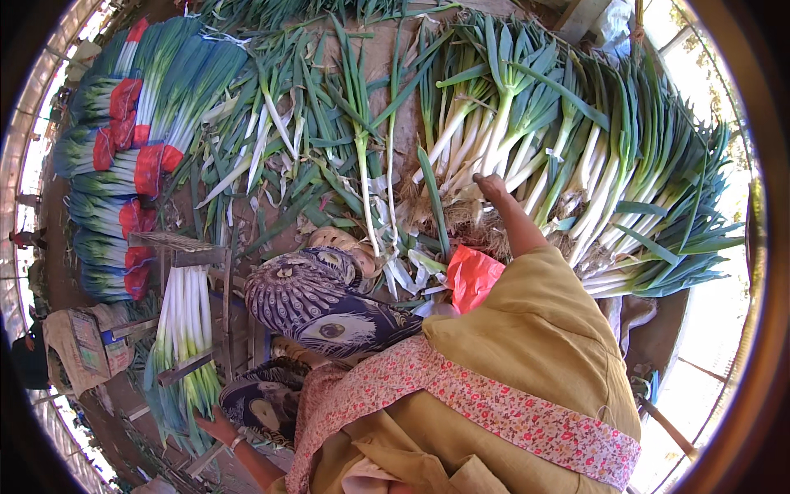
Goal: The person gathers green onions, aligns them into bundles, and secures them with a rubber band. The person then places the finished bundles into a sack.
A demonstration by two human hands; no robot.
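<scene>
My right hand (pixel 491 186) is closed at the lower end of a white leek shaft (pixel 497 133), whose green leaves fan out above it. Around it lies a large heap of untrimmed leeks (pixel 602 167) with stringy roots (pixel 457 207). At the lower left, my left hand (pixel 217 427) touches the green leaves of a bunch of cleaned leeks (pixel 185 321); whether its fingers grip them cannot be made out. That bunch lies across a wooden frame (pixel 197 254), white ends at the upper bar.
Leek bundles with red wraps (pixel 148 170) are stacked at the left. Leaf trimmings (pixel 278 148) cover the ground ahead. A red plastic sheet (pixel 472 278) lies beside my right arm. My patterned-cloth knee (pixel 308 296) and bare foot (pixel 342 244) are between the frame and the heap.
</scene>
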